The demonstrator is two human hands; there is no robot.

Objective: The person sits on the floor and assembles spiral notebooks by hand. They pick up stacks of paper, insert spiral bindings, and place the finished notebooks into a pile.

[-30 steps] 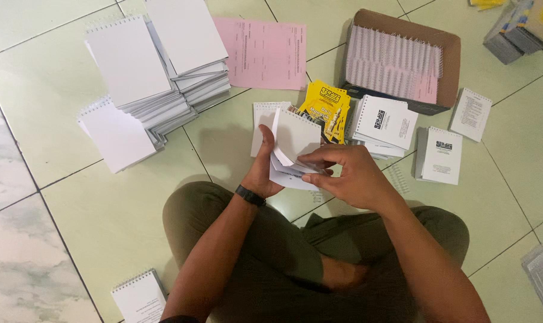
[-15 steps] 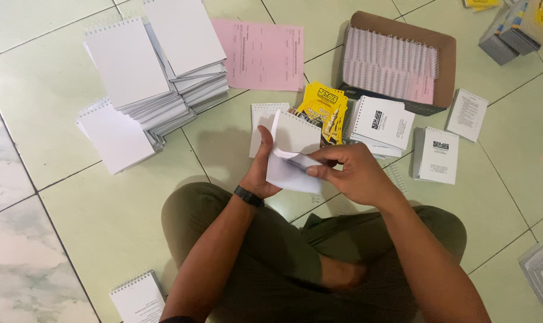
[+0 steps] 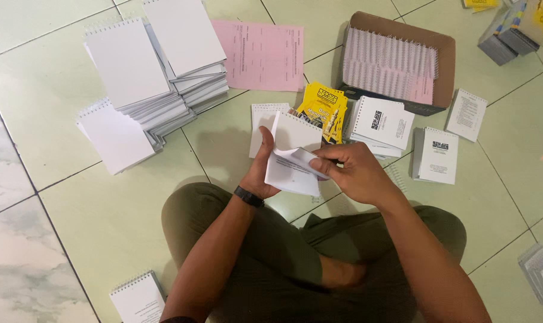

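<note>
I sit cross-legged on a pale green tiled floor. My left hand, with a black watch on the wrist, grips the left edge of a small white notepad held above my knees. My right hand pinches the pad's folded top pages from the right. One cover page stands up behind the fingers. A yellow printed packet lies on the floor just beyond the pad, next to a flat white spiral pad.
Stacks of white spiral notepads stand at the upper left. A pink sheet and a cardboard box of wire spirals lie ahead. Printed white pads sit to the right. Another pad rests by my left knee.
The pad has tipped up and its pages have been folded over by my right hand. Both hands stay in the same place over my knees.
</note>
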